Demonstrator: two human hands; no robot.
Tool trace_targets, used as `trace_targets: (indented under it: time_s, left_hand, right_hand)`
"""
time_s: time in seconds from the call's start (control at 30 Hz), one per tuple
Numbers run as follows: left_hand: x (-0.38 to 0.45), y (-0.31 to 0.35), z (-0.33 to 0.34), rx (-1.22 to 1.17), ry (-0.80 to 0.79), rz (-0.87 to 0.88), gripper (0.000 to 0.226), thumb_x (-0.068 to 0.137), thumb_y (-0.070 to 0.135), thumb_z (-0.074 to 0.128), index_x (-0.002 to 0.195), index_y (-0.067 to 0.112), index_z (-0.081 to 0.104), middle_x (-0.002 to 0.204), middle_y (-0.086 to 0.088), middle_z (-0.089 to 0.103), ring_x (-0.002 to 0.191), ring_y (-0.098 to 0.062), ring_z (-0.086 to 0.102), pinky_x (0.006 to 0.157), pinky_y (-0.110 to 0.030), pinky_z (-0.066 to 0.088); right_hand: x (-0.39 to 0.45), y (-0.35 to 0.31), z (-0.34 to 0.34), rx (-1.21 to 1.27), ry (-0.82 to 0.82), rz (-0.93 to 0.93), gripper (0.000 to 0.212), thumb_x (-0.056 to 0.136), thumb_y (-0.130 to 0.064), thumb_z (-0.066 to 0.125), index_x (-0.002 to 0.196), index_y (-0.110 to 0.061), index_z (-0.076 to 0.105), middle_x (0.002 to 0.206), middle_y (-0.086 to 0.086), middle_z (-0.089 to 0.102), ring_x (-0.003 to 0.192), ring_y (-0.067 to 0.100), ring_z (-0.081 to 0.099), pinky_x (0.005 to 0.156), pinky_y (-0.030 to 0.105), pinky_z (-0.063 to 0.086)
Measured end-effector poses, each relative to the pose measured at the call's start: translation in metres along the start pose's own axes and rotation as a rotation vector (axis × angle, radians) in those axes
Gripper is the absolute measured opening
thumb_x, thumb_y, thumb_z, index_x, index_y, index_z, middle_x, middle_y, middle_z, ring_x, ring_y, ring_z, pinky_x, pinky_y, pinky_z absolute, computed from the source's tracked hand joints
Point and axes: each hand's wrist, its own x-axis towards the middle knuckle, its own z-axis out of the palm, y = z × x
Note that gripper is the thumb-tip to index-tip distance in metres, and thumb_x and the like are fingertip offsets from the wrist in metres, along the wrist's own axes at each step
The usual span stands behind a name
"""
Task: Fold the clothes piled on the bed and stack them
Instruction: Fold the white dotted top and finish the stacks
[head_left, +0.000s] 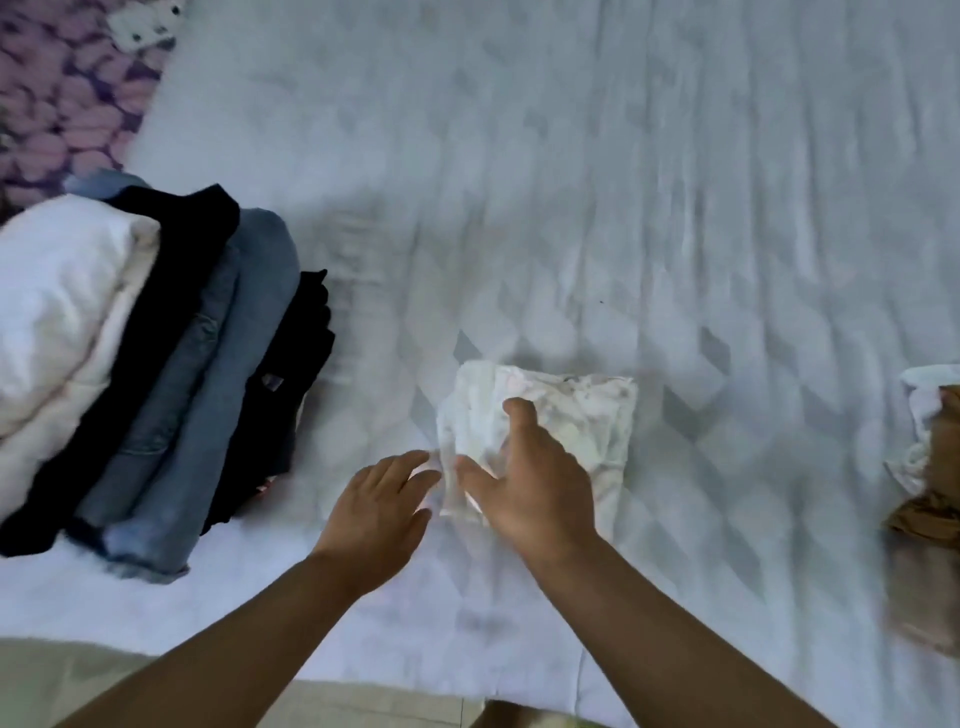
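1. The bed (571, 156) fills nearly the whole view under a white quilted cover creased in long ridges; its near edge runs along the bottom of the frame.
2. A stack of folded clothes (171, 364) sits near the bed's left edge: white pieces on top, then black, blue denim and more black below, leaning toward the left.
3. A patterned purple cloth (57, 98) lies at the bed's far left corner.
4. A loose heap of white and brown clothing (930, 467) lies at the bed's right edge, partly cut off by the frame.
5. A small folded white garment (576, 421) with a faint print rests near the near edge, between the stack and the heap.
6. The right hand (524, 493) lies on the garment's near left part, fingers spread and relaxed, gripping nothing.
7. The left hand (379, 504) rests just beside it, fingers straight, their tips touching the garment's left edge.
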Motion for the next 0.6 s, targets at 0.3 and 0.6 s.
trace_targets:
  time_s: [0.3,0.6]
  left_hand:
    - [0.005,0.008,0.003,-0.270,0.131,-0.202,0.037,0.086,0.041,0.042,0.111,0.017,0.055,0.109,-0.004,0.064,0.092,-0.024,0.064,0.073,-0.030,0.050]
    - [0.047,0.061,0.014,-0.118,0.265,0.013,0.052,0.082,0.053,0.053,0.130,0.033,0.048,0.132,-0.011,0.051,0.116,-0.027,0.045,0.095,-0.037,0.033]
  right_hand:
    - [-0.006,0.094,0.007,-0.192,0.282,-0.025,0.016,0.082,-0.023,0.064,0.087,-0.008,0.061,0.081,0.009,0.063,0.067,0.032,0.062,0.053,0.032,0.045]
    - [0.010,0.111,0.011,-0.307,0.253,-0.273,0.026,0.078,-0.026,0.042,0.076,-0.012,0.063,0.072,0.004,0.057,0.062,0.028,0.055,0.055,0.029,0.037]
